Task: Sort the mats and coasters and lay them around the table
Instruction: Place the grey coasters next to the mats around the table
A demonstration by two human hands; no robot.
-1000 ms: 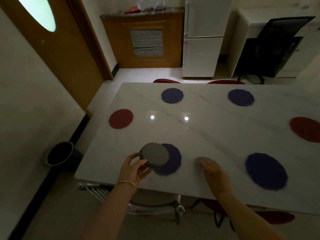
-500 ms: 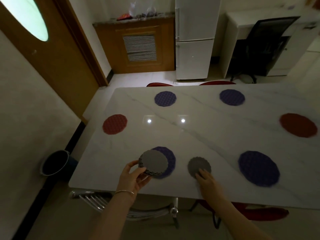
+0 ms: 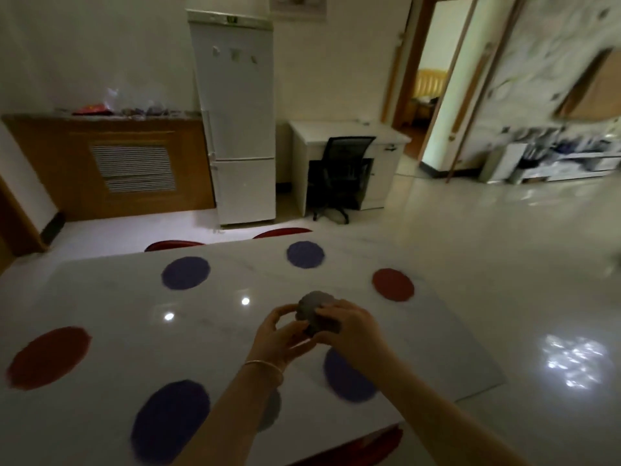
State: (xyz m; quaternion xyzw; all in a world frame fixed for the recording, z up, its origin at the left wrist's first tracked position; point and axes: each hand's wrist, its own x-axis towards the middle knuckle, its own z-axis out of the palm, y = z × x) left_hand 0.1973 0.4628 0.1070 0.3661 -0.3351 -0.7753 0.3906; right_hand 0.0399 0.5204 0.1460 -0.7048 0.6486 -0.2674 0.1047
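Note:
Above the middle of the white marble table (image 3: 111,317), my left hand (image 3: 280,334) and my right hand (image 3: 349,331) both hold a stack of grey scalloped coasters (image 3: 314,309). One grey coaster (image 3: 273,410) lies on the table, half hidden under my left forearm. Round mats lie around the table: blue ones near left (image 3: 169,422), near right (image 3: 346,378), far left (image 3: 185,273) and far right (image 3: 305,254), and red ones at the left end (image 3: 48,356) and the right end (image 3: 392,284).
Red chairs (image 3: 174,245) stand at the table's far side and another red chair (image 3: 366,445) at the near edge. A white fridge (image 3: 240,122), a wooden cabinet (image 3: 111,166), a desk with a black office chair (image 3: 339,176) and a glossy floor lie beyond.
The view has swung up and to the right. My right hand left the single grey coaster on the table and joined my left hand on the stack, now raised over the table's middle.

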